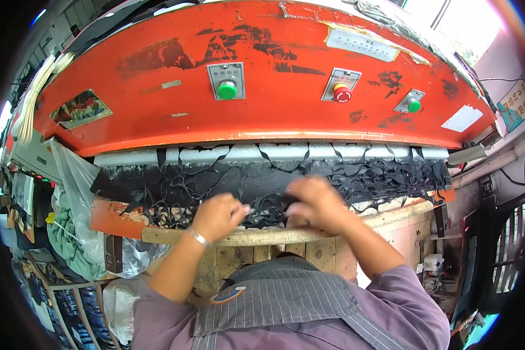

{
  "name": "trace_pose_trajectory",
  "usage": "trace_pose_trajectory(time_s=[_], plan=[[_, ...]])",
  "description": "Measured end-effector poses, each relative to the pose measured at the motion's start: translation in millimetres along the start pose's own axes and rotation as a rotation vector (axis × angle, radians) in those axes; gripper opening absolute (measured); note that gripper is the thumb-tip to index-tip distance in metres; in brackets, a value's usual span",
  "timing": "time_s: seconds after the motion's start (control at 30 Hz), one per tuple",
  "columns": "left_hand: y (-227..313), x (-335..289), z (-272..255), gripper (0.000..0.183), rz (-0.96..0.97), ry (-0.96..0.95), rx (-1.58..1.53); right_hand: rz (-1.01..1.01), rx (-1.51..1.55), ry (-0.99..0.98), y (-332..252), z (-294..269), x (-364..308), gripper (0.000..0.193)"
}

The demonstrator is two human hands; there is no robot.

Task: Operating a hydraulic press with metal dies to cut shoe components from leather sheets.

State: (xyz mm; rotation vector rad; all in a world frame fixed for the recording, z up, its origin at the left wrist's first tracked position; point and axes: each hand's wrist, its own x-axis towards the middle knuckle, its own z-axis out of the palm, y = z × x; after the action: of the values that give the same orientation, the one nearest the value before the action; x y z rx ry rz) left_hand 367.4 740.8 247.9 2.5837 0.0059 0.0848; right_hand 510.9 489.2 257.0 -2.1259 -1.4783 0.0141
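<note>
Black cut sheet material (245, 182) covers the bed of a red press, with a tangle of thin black scrap strips (385, 178) heaped on its right side and more along the front. My left hand (218, 217), with a bracelet at the wrist, is held over the front strips. Its fingers are curled in, thumb pointing right; whatever they hold is hidden. To the right, my right hand (319, 204) hangs above the strips at the middle, fingers bent and smeared by motion. Whether it grips a strip cannot be made out.
Ahead rises the red machine body (274, 111), bearing a green button (227, 90), a red button (342, 93) and another green button (414, 105). A wooden rail (262, 236) edges the bed in front of me. Clear plastic sheeting (73, 186) hangs at left.
</note>
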Motion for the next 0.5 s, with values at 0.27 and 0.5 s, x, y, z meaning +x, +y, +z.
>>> trace_pose_trajectory(time_s=[0.27, 0.5], plan=[[16, -54, 62, 0.014, -0.012, 0.353, -0.006, 0.034, -0.161, -0.153, -72, 85, -20, 0.042], [11, -56, 69, 0.023, -0.004, 0.293, 0.016, 0.039, -0.145, -0.387, -66, 72, -11, 0.039]])
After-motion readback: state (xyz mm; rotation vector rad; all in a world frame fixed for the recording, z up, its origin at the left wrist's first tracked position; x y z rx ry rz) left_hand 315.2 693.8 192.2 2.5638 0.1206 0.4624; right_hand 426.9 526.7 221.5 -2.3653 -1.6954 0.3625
